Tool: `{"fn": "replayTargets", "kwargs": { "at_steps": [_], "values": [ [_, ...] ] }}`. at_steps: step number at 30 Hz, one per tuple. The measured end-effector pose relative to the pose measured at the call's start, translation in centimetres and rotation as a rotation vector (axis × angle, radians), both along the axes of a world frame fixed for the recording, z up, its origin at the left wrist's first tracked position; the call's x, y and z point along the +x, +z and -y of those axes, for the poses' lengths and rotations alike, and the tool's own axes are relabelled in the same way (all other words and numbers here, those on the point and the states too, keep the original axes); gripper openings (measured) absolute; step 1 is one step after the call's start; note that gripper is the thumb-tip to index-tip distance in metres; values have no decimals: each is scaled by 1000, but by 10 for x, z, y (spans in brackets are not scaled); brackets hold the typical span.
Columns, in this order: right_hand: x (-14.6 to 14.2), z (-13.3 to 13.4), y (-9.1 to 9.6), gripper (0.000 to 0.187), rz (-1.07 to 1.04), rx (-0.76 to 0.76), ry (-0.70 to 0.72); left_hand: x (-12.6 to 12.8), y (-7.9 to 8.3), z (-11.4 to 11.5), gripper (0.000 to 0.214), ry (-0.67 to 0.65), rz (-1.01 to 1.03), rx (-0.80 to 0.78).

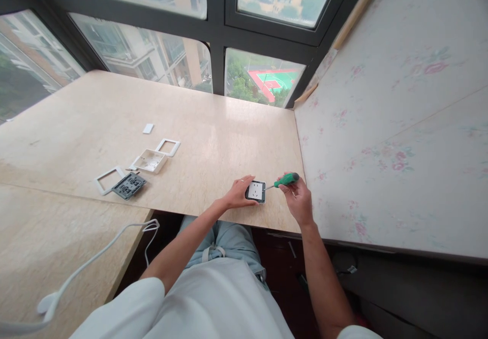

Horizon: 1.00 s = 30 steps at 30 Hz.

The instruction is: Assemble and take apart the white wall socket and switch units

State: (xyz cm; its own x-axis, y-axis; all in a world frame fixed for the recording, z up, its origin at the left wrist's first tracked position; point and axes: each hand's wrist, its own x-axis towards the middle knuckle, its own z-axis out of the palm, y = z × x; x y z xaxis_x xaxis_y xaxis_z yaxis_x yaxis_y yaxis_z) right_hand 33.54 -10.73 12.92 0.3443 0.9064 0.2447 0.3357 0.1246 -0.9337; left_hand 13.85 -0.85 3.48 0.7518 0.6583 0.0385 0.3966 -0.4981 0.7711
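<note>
On the stone sill near its front edge lies a wall socket [255, 191] with a white face and a dark frame. My left hand [241, 193] grips it from the left, thumb along the near side and fingers along the far side. In my right hand [297, 199] is a screwdriver [286, 179] with a green and black handle, held tilted. Its thin shaft points left, and the tip meets the right edge of the socket. Whether the tip sits in a screw is too small to tell.
Left on the sill [213, 141] lie a dark socket back [129, 185], a white frame [102, 182], a white mounting box [151, 161], another white frame [174, 149] and a small white plate [148, 128]. A white cable [102, 250] crosses the lower left. A papered wall [381, 151] stands right.
</note>
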Motion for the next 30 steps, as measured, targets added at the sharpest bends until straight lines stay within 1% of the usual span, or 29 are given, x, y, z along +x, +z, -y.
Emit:
{"fn": "replayTargets", "kwargs": {
  "at_steps": [3,12,19,30],
  "values": [
    [0,1,1,31,-12,4,4,2,-2,-2,96,2,33,7],
    [-2,-3,-2,28,2,-28,31,2,5,-1,82,20,56,0],
    [-2,-3,-2,28,39,-15,17,3,7,-1,79,28,57,-1],
    [0,-3,-2,26,3,3,0,3,5,-2,79,40,68,-5]
  ]
}}
